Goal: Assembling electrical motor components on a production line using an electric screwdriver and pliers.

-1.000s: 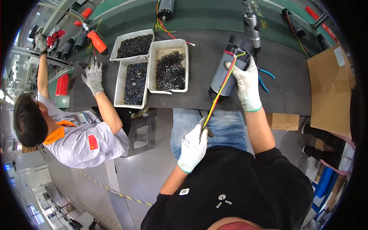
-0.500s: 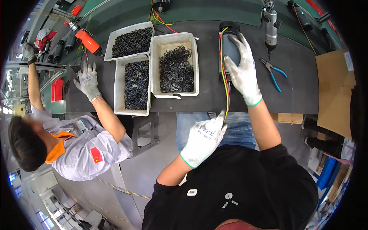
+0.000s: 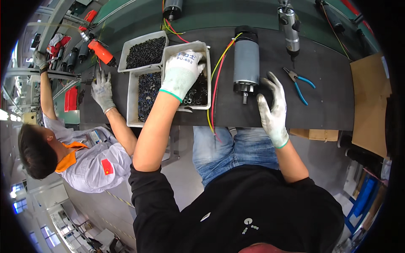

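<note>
One nudge from the white-gloved right hand (image 3: 275,117)—fingers wide—could have rolled the grey metal cylinder (image 3: 247,63) beside them; the white-gloved left hand (image 3: 183,71), grip hidden, risked tangling black rings (image 3: 197,96).

Bright, fairly even indoor light falls on the grey motor (image 3: 246,63), leaving a soft sheen along its casing. Far left of the motor, white lights (image 3: 4,114) glare. The motor looks crisp; well away from it, fisheye distortion bends straight edges towards black corners.
</note>
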The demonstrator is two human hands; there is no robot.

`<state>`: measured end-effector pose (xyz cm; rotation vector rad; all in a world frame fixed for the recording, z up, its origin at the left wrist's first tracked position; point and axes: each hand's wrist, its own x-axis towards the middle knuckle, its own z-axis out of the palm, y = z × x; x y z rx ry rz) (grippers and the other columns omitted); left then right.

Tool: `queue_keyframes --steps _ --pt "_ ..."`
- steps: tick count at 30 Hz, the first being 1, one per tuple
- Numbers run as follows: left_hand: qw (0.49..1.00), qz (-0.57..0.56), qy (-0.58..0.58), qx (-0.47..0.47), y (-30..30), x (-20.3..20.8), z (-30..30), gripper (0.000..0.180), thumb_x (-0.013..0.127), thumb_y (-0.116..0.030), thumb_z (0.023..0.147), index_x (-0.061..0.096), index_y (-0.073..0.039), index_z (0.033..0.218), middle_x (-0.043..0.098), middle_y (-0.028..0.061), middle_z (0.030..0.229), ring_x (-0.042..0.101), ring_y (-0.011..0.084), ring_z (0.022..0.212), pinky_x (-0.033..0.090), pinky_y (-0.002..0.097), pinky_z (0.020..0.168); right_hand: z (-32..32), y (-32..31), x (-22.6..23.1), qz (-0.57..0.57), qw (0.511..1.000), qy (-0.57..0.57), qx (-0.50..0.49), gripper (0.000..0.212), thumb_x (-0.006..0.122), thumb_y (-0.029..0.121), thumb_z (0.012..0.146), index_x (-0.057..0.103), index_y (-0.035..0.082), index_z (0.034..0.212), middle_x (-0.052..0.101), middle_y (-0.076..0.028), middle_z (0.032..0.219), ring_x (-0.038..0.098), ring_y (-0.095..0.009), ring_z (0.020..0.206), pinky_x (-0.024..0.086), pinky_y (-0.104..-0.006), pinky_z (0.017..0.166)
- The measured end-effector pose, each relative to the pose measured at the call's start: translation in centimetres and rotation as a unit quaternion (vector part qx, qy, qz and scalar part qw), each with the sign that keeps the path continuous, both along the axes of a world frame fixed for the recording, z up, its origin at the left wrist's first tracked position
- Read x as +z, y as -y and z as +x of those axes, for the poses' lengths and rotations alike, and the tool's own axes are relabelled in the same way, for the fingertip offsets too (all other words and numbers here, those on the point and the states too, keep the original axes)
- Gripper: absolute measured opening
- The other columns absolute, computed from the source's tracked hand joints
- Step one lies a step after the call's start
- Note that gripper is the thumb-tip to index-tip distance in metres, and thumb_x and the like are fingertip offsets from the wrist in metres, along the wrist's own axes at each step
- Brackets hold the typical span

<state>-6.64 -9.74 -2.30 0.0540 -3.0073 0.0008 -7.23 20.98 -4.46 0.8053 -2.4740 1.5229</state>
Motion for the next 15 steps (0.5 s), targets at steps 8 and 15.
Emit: queue_keyframes --steps 8,15 --pt "0.994 -0.102 -0.003 -0.031 -0.5 -0.6 -1.3 0.026 0.071 -0.038 0.088 0.078 -0.015 0.097 0.074 0.0104 0.098 0.073 0.0289 0.089 0.058 0.0456 0.082 -0.8 -0.7 -0.2 -0.019 0.999 0.025 0.036 0.043 0.066 0.017 0.095 0.061 -0.002 0.133 0.051 -0.024 0.149 0.051 -0.036 0.138 0.038 -0.0439 0.116" --pt "0.991 -0.112 -0.031 -0.059 -0.1 0.2 -1.4 0.025 0.073 -0.037 0.086 0.079 -0.014 0.093 0.074 0.0098 0.089 0.073 0.0277 0.085 0.058 0.0444 0.078 -0.6 -2.4 0.6 -0.032 0.998 0.036 0.030 0.043 0.067 0.015 0.094 0.061 -0.002 0.133 0.051 -0.023 0.150 0.050 -0.035 0.139 0.038 -0.0436 0.117"
